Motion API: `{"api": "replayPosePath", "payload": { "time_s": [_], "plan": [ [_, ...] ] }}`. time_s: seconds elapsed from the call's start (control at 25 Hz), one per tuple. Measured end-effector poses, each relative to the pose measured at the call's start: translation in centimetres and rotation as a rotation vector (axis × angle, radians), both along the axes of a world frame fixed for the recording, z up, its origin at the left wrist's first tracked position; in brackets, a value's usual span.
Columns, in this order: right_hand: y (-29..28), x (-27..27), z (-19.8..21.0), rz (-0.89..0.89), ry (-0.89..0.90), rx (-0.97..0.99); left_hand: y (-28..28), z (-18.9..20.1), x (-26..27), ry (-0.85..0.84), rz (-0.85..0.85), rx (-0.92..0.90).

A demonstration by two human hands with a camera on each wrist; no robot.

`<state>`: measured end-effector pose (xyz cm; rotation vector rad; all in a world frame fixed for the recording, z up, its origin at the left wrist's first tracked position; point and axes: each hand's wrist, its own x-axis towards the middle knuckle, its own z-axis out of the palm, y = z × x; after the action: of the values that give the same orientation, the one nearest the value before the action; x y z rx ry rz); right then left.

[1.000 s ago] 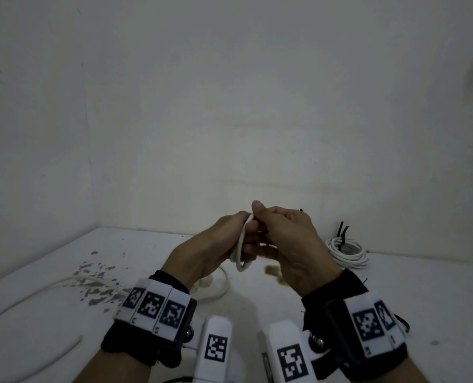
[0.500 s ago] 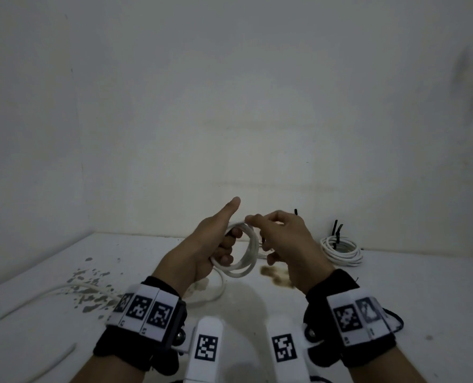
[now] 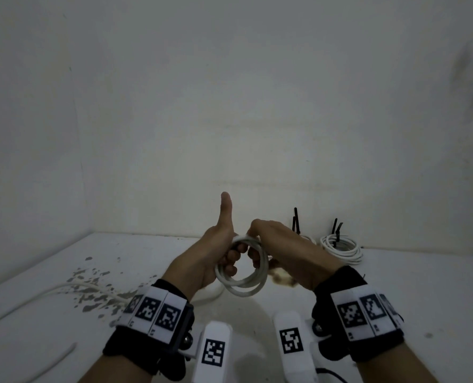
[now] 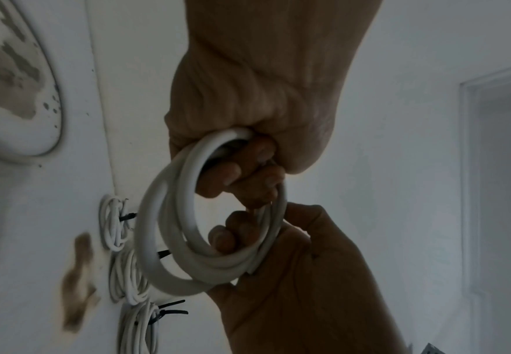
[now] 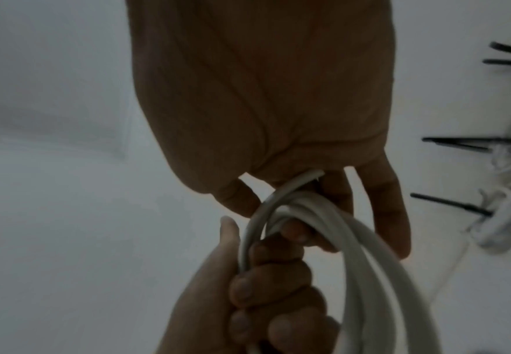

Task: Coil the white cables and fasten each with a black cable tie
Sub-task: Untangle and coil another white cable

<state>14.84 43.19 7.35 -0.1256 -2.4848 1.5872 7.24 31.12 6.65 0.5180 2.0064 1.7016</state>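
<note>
White cable coil, far side behind hands

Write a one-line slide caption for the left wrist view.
Both hands hold a white cable coil: left hand and right hand curl fingers through its loops, with tied coils lying behind.
</note>
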Motion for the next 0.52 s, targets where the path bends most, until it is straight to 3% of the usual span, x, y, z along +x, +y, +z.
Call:
{"api": "replayPosePath", "payload": {
  "time_s": [0.2, 0.32, 0.52],
  "plan": [
    [-0.1, -1.0, -0.8, 0.08, 0.089, -0.629, -0.2, 0.3, -1.2, -0.338, -0.064, 0.333],
    [-0.4, -1.4, -1.0, 0.012, 0.116, -0.56, -0.3, 0.4, -0.9, -0.38, -0.09, 0.37],
    [0.0, -1.2, -1.3, 0.061, 0.035, -0.433, 0.4, 0.0, -0.4, -0.363, -0.047, 0.326]
  ]
}}
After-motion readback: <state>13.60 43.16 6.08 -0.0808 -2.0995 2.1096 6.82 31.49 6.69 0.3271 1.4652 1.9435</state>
